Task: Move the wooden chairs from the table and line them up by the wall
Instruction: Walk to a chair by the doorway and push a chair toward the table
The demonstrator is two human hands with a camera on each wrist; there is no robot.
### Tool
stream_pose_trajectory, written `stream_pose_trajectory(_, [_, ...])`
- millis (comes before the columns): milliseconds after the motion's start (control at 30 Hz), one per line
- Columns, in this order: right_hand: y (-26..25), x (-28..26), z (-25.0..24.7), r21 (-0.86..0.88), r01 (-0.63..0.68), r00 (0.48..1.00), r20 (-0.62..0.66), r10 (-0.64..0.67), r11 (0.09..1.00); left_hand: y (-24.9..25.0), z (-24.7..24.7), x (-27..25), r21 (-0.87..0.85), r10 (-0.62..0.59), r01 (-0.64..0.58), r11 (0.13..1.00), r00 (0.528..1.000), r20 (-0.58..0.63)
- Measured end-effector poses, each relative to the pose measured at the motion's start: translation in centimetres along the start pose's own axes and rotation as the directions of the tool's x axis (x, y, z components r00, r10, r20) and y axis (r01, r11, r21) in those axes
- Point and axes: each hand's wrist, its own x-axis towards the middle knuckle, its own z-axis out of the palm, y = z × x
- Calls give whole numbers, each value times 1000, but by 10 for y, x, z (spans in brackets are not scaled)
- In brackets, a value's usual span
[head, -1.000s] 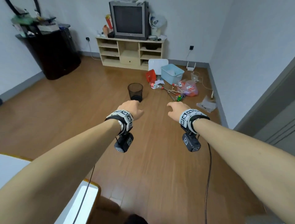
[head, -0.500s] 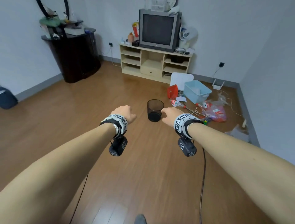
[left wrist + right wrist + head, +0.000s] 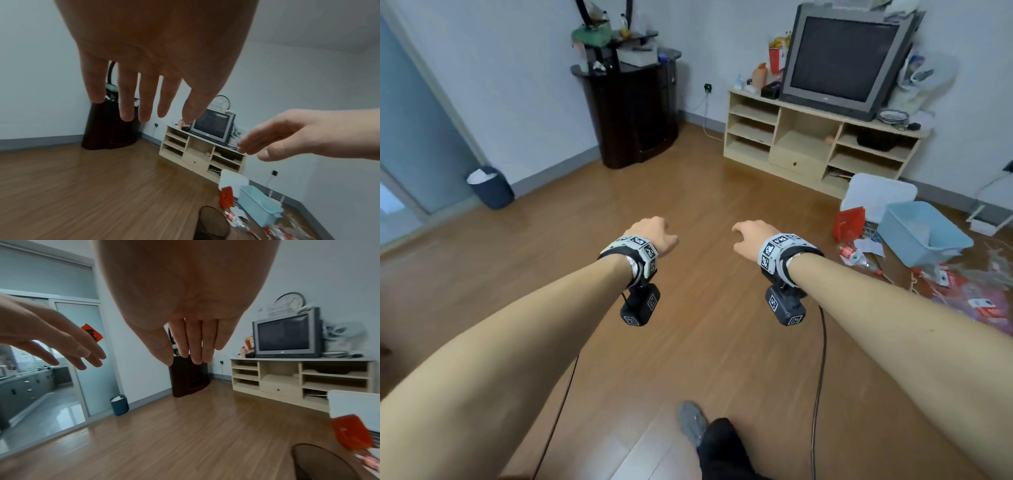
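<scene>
No wooden chair and no table shows in any view. My left hand and right hand are held out in front of me at waist height over the bare wooden floor. Both are empty. In the left wrist view the left hand has straight, slightly spread fingers. In the right wrist view the right hand has its fingers straight and close together. Each hand also appears loosely extended in the other's wrist view.
A pale TV stand with a TV stands at the far wall, a dark cabinet in the corner. A blue bin sits by the left wall near a glass door. A light-blue tub, litter and a mesh bin are on the right.
The head view has swung left: the white table edge at lower left and the mesh bin have left it, and the left wall and blue bin have come in. Both hands stay empty.
</scene>
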Motion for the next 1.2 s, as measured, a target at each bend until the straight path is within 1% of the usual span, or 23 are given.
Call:
stream_pose_trajectory(133, [-78,124,-3,-20,129,991,45,-128,991,-80,-24,74,-20,-163,163,986,987,-4])
stream_pose_trajectory(233, [-156,203,-2,-50,250,965,101,-244,967,-152,-48,107,-43,-287,286,957,958,-3])
stream_pose_trajectory(300, [-211,245,2,-68,335,936,133,-325,940,-204,-64,124,-57,-364,362,930,931,-15])
stream_pose_trajectory(400, [-297,290,15,-97,457,881,188,-435,884,-282,-87,136,-71,-487,484,872,873,-28])
stream_pose_trajectory(467, [-357,318,25,-107,542,830,223,-511,834,-336,-100,141,-93,-565,560,823,824,-43])
stream_pose_trajectory(533, [-419,343,38,-114,612,778,261,-571,783,-391,-110,145,-106,-624,617,780,779,-55])
stream_pose_trajectory(600, [-481,367,51,-130,663,738,278,-615,737,-449,-121,152,-107,-672,664,740,738,-62])
stream_pose_trajectory(700, [-573,402,69,-152,715,692,287,-662,682,-537,-140,166,-139,-728,715,685,680,-88])
stream_pose_trajectory(767, [-626,418,76,-157,732,674,304,-673,663,-588,-155,176,-159,-752,736,658,653,-87])
stream_pose_trajectory(833, [-693,442,79,-168,754,650,336,-682,635,-647,-181,190,-177,-777,758,628,624,-84])
stream_pose_trajectory(967, [-807,483,75,-139,790,606,330,-724,597,-742,-229,218,-187,-798,777,602,593,-104])
stream_pose_trajectory(1100, [-902,519,76,-145,818,570,341,-748,557,-820,-265,245,-174,-817,799,576,568,-97])
stream_pose_trajectory(1200, [-969,553,88,-162,832,551,356,-755,531,-884,-282,269,-168,-829,812,559,552,-88])
